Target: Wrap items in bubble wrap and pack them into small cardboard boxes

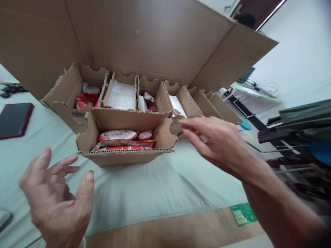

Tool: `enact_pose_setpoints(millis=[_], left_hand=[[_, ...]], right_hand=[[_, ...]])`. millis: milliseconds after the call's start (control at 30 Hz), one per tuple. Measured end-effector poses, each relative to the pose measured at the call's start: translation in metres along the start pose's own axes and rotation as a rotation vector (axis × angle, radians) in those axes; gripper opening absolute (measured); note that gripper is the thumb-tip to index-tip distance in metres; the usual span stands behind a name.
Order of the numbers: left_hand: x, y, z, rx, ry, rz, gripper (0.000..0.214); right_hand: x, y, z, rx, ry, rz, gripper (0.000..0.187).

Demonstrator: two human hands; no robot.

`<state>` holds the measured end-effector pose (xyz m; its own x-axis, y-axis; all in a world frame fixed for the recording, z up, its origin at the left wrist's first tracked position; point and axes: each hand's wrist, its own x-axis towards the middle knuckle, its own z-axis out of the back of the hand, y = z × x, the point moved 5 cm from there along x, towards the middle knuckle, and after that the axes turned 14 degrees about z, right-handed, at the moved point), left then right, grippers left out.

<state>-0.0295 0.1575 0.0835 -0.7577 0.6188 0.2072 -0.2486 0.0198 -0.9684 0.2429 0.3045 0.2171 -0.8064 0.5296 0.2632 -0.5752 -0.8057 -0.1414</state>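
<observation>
My left hand is raised at the lower left, palm up, its fingers apart and holding nothing. My right hand hovers just right of a small cardboard box, fingers stretched forward; I see nothing in it. Inside that box lie a pink-and-white packet, a small pale packet and red packages. Behind it stands a row of open cardboard compartments. They hold a red packet, a sheet of bubble wrap, a dark red item and a white item.
A large cardboard panel rises behind the compartments. A tablet with a red edge lies at the left on the pale green cloth. A green packet is at the lower right. Farther right stands a cluttered table.
</observation>
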Motion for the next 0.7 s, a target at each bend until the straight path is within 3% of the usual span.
enact_pose_setpoints(millis=[67, 133, 233, 333, 433, 500, 600, 700], left_hand=[[0.003, 0.009, -0.005, -0.046, 0.074, 0.140, 0.094], [0.007, 0.018, -0.016, -0.134, 0.182, 0.277, 0.086], [0.015, 0.025, -0.039, -0.255, 0.336, 0.364, 0.065], [0.021, 0.024, -0.056, -0.289, 0.342, 0.381, 0.049], [0.012, 0.019, -0.056, -0.261, 0.280, 0.385, 0.048], [-0.012, 0.018, -0.047, -0.208, 0.282, 0.399, 0.049], [-0.065, 0.024, -0.022, -0.124, 0.359, 0.434, 0.045], [-0.099, 0.034, 0.014, -0.029, 0.337, 0.516, 0.033]], right_hand=[[-0.041, -0.013, -0.010, 0.158, -0.107, -0.128, 0.023], [-0.064, -0.014, -0.044, 0.359, -0.096, -0.194, 0.039], [-0.058, 0.000, -0.104, 0.659, -0.088, -0.226, 0.076], [-0.033, 0.018, -0.135, 0.877, -0.197, -0.221, 0.068], [-0.034, 0.031, -0.133, 0.930, -0.316, -0.249, 0.054], [-0.061, 0.039, -0.122, 0.896, -0.347, -0.297, 0.047], [-0.122, 0.059, -0.104, 0.835, -0.307, -0.367, 0.020], [-0.156, 0.082, -0.090, 0.795, -0.267, -0.405, 0.017]])
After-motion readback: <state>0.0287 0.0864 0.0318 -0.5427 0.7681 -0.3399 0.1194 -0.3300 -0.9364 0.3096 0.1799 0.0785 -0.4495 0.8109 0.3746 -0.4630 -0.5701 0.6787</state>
